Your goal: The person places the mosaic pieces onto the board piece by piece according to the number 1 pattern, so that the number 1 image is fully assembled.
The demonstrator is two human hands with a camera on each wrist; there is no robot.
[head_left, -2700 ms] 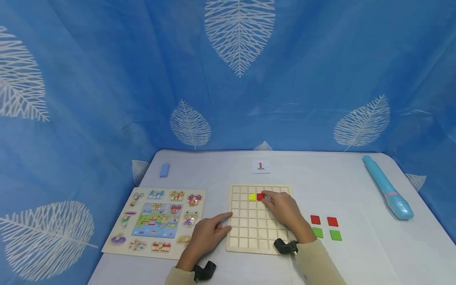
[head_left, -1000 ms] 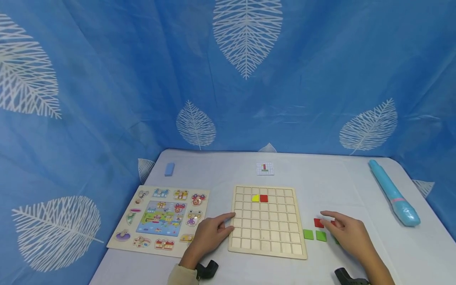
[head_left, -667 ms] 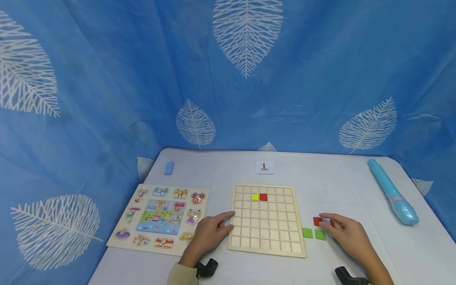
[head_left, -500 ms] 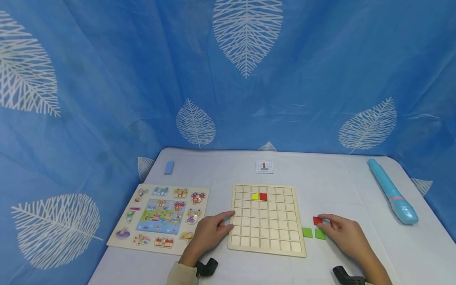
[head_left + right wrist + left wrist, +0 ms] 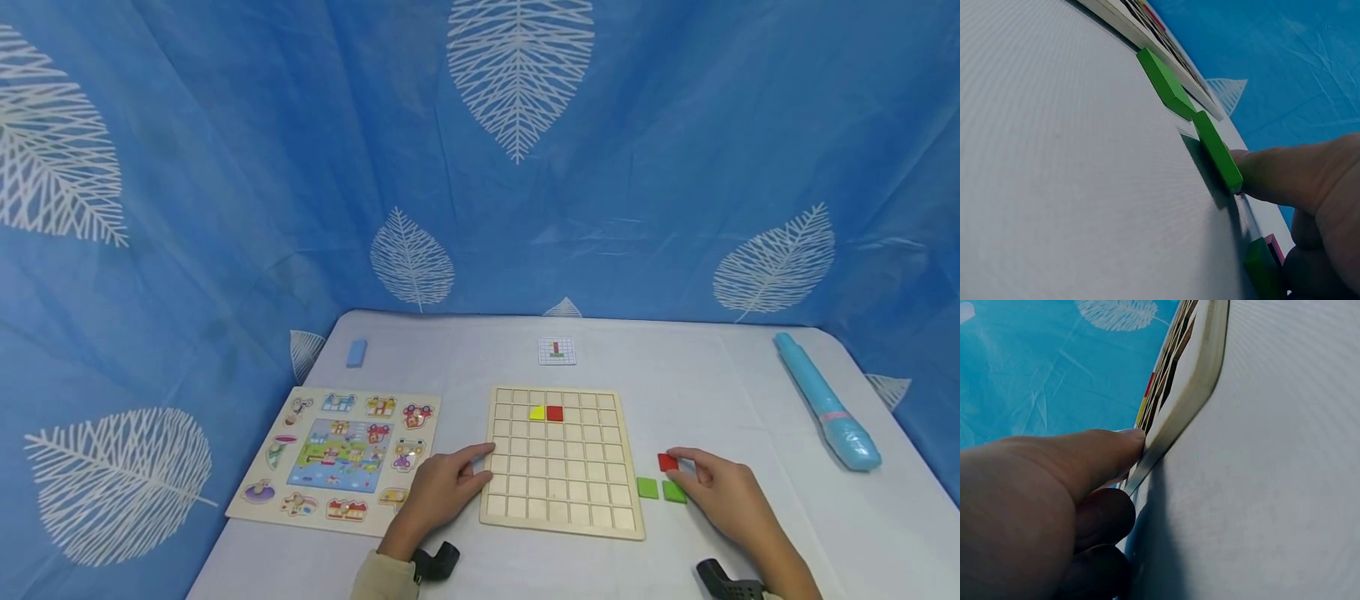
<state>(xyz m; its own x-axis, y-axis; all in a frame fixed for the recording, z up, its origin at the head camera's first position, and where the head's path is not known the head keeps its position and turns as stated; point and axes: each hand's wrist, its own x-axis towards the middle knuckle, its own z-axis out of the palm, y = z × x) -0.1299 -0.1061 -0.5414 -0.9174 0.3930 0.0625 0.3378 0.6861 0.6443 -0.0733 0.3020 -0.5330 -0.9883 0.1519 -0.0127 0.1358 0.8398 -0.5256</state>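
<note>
Left hand [image 5: 438,492] resting flat near the front edge of the table [image 5: 465,367], fingers relaxed and holding nothing, thumb tip pressed against the left edge of the wooden grid board [image 5: 561,458] — the left wrist view shows the thumb [image 5: 1094,456] touching the board's rim [image 5: 1191,381]. On the board, near its far edge, a yellow tile [image 5: 537,413] and a red tile [image 5: 554,413] set side by side in neighbouring cells.

Right hand [image 5: 723,492] lying on the table just right of the board, fingers curled, thumb and forefinger pinching a red square tile [image 5: 667,462] — slightly tilted. Just beside it towards the board, two green tiles [image 5: 660,489] lying flat in a row; in the right wrist view a fingertip [image 5: 1272,172] touches the end of the nearer green tile [image 5: 1216,153], with another green piece [image 5: 1263,265] under the hand.

Elsewhere: a picture peg puzzle [image 5: 337,454] towards the left edge, a small blue block [image 5: 357,352] near the far left corner, a pattern card [image 5: 557,351] by the far edge, a light blue tube [image 5: 821,402] along the right edge.
</note>
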